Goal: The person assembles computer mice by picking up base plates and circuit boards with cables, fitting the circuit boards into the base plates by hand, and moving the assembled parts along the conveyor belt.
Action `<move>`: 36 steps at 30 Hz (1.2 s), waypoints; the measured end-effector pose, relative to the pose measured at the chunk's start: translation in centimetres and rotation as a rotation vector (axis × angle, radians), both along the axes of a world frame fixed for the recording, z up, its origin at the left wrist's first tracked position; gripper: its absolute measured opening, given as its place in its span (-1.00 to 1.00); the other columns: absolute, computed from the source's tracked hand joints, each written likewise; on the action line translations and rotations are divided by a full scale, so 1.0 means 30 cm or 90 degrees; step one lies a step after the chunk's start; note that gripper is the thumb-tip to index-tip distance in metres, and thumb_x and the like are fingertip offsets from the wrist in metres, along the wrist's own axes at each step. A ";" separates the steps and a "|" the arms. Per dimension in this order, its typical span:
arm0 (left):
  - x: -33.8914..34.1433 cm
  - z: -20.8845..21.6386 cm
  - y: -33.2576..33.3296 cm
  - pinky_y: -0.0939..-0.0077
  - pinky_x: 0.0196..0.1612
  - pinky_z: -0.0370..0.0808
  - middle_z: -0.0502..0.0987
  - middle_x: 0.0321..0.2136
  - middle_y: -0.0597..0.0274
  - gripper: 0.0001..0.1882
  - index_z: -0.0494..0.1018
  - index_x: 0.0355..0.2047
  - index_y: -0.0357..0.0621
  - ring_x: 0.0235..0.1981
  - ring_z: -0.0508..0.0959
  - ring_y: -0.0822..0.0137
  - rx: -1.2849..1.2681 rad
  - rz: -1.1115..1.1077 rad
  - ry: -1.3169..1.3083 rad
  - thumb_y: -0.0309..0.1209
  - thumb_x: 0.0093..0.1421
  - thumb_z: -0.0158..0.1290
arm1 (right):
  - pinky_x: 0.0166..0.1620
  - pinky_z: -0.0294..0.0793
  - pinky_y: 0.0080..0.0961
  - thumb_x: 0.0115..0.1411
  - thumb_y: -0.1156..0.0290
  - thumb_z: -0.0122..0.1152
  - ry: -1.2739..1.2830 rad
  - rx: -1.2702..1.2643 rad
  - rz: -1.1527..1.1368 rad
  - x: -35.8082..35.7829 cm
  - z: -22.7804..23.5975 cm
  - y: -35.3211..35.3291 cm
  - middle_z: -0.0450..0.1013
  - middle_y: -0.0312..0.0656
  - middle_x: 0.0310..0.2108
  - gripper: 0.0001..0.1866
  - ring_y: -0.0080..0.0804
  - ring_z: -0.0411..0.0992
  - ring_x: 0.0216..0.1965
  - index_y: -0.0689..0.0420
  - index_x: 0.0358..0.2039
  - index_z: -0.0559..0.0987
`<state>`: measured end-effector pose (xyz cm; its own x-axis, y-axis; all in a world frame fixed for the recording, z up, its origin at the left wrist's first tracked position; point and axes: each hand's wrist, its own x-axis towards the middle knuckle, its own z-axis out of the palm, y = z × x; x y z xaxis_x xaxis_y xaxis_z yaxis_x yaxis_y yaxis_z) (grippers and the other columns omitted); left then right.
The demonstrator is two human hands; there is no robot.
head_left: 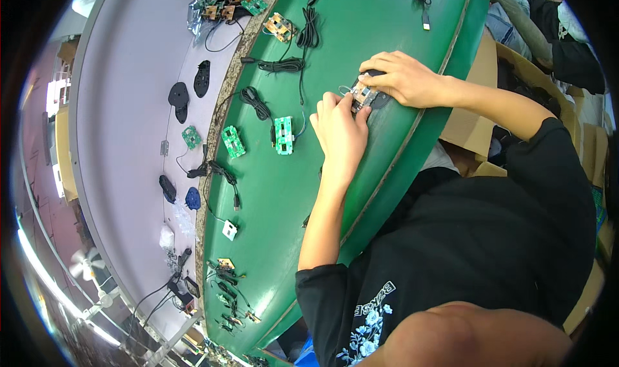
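The left hand (342, 125) has its thumb and pointing finger bent in close at the near end of a small tan circuit board (365, 95), pinching it. The right hand (409, 80) has its fingers curled over the far end of a dark plastic piece (382, 101), almost closed around it. The board sits right between the two hands, against the dark piece; I cannot see if it lies flat, because the fingers cover parts of it.

A thin pale wire (345, 89) loops out just left of the fingertips. It could get pinched or pulled loose if a finger pushes on it. The board could slip or tip if one hand squeezes harder than the other. It could crack if the thumb presses hard on one corner.

The green table (361, 22) under the fingers looks smooth, so a dropped piece could slide away. To the left of the left fingers lie a green circuit board with dark slots (284, 135) and, further off, a smaller green circuit board (233, 142). Near them is a coiled black cable (256, 103). An elbow or sleeve could catch a cable and drag a board along.
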<state>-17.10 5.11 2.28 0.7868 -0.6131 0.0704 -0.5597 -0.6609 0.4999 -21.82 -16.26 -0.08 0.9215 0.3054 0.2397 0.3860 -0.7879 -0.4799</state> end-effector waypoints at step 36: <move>0.890 0.040 0.471 0.15 0.05 0.50 0.60 -0.11 -0.11 -0.53 0.59 -0.07 -0.26 -0.06 0.60 -0.05 -0.111 0.201 -0.294 -0.24 0.06 0.31 | 0.24 0.31 -0.18 0.22 0.46 0.23 -0.215 -0.021 -0.253 -0.058 0.145 -0.137 0.43 -0.02 0.13 -0.67 -0.02 0.37 0.19 0.20 0.00 0.57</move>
<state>9.61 19.23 3.49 0.7933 -0.3031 0.5281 -0.5350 -0.7610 0.3669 -23.57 -20.36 4.26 0.8407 -0.0392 0.5401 0.1835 -0.9178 -0.3521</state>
